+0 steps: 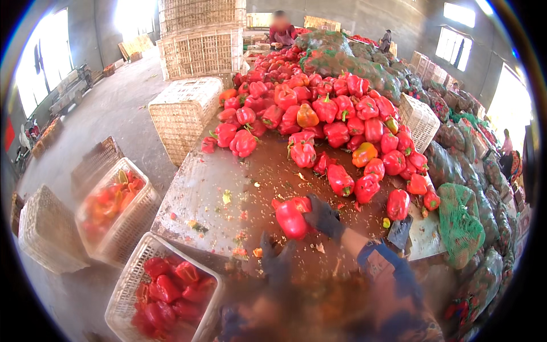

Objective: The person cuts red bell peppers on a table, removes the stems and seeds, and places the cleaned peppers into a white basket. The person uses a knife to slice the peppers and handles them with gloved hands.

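Note:
My right hand (325,217), in a dark glove, grips a large red bell pepper (291,219) from its right side, over the front of the brown tabletop (273,179). Just below and left of that pepper is my left hand (277,256), also gloved, its fingers spread and nothing in them; it looks somewhat blurred. Beyond both hands lies a big heap of red bell peppers (337,132), with a few orange and yellow ones among them. Seeds and pepper scraps are scattered on the table.
A white plastic crate (216,299) of red peppers stands at the lower left, another crate (147,205) of peppers behind it. Upright crates (171,124) border the table's left. Green net sacks (459,222) line the right side. A person (282,34) is at the heap's far end.

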The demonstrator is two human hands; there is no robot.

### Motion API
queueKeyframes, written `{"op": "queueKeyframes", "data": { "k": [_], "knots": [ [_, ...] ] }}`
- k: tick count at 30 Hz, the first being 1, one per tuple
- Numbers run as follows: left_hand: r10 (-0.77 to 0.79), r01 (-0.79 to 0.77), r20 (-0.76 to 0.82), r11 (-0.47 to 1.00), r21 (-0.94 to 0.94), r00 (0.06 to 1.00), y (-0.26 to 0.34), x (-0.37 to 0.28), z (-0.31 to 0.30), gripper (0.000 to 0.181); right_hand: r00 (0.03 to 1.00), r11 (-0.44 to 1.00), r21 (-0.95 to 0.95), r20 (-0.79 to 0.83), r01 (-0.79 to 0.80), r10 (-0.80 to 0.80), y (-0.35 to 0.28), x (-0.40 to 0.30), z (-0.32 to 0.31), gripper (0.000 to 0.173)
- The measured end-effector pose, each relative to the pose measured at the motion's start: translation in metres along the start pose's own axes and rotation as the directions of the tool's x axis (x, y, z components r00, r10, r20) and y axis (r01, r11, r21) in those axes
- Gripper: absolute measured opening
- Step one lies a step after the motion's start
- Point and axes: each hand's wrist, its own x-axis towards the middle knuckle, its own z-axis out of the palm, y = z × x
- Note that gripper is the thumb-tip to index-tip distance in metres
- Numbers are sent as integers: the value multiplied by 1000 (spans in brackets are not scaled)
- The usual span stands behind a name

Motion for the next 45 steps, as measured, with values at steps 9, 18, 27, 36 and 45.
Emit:
{"op": "queueKeyframes", "data": {
  "k": [9, 18, 27, 36, 45],
  "knots": [
    [96, -157, 284, 967, 201, 954, -16, -10, 10, 78, 989, 975, 216, -120, -57, 84, -30, -107, -3, 61],
    [-172, 186, 366, 983, -3, 914, 45, -41, 23, 80, 938, 972, 40, -254, -233, 235, -34, -152, -32, 69],
    [-396, 591, 572, 781, -202, 718, 63, -57, 35, 52, 900, 874, 262, -275, 409, -339, 50, -181, -52, 36],
    [-432, 729, 669, 639, -246, 605, 46, -63, 49, 53, 994, 761, 643, -103, 83, -21, 63, -214, -56, 31],
    [-374, 534, 680, 845, -31, 631, 29, -55, 16, 52, 944, 642, 759, -282, 108, 174, 57, -198, -62, 35]
  ]
}}
